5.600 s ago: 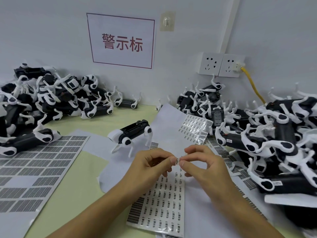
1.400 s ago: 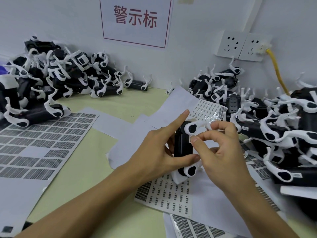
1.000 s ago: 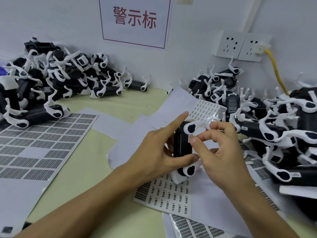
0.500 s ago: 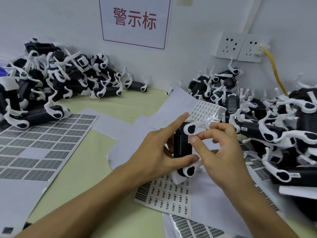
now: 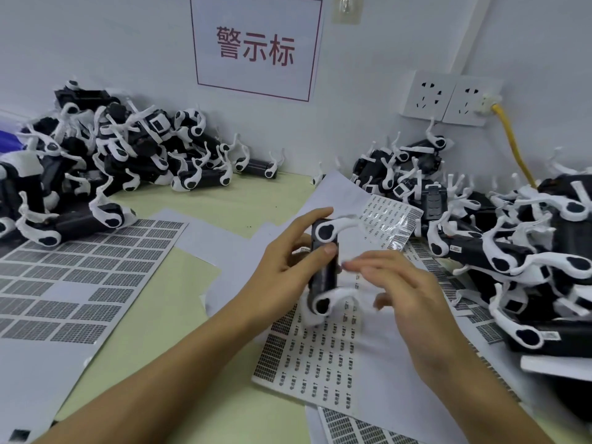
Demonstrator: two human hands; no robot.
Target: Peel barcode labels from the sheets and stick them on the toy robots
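My left hand (image 5: 290, 261) grips a toy robot (image 5: 323, 267) stood on end at the middle of the view, thumb across its black body and index finger stretched up behind the top white leg joint. My right hand (image 5: 413, 293) is just beside the robot at three o'clock, not touching it; it is blurred, the fingers look loosely spread and straight, and I see nothing pinched in them. Whether a label is already on the robot I cannot tell. Under both hands, toward six o'clock, lies a sheet of barcode labels (image 5: 317, 357) on white paper, and a shinier curled sheet (image 5: 387, 219) rests at one o'clock from the robot. At nine o'clock a larger grey label sheet (image 5: 73, 280) lies flat on the pale green table (image 5: 179, 302). A heap of toy robots (image 5: 128, 152) sits at ten o'clock against the wall, and a second heap (image 5: 519, 251) fills the three o'clock side. On the wall at twelve o'clock hangs a white sign (image 5: 256, 46) with red characters; wall sockets (image 5: 448, 97) with a yellow cable (image 5: 512, 145) are at two o'clock.
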